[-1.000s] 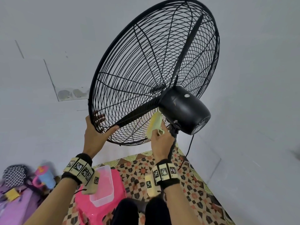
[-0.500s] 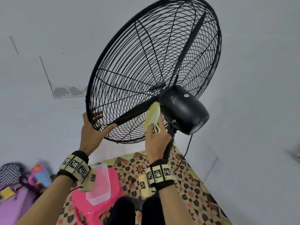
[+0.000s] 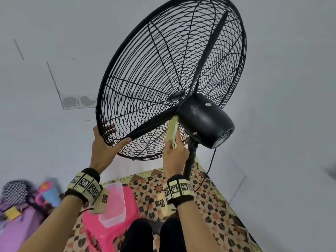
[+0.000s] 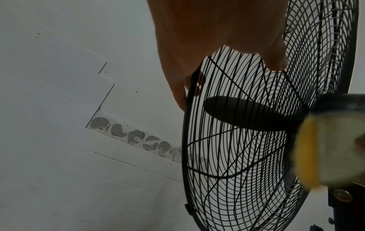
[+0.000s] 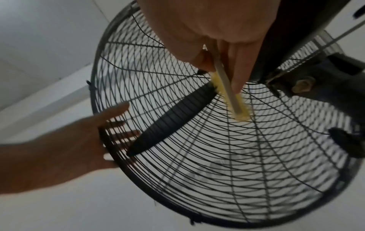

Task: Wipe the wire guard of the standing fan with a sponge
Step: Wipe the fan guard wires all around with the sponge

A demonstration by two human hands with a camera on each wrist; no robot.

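head: looks up, mid-range | wrists: close, upward | shared: wire guard (image 3: 163,79)

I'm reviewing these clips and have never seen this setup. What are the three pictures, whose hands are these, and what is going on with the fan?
No robot here: a person wears three cameras, one on the head and one on each wrist. The head view looks up at a black standing fan's wire guard and motor housing. The left hand grips the guard's lower rim, thumb behind and fingers in front. The right hand pinches a yellow sponge against the back wires beside the motor. The wrist views show the same grip and sponge from below. On the patterned floor stands a pink stool carrying a clear plastic container.
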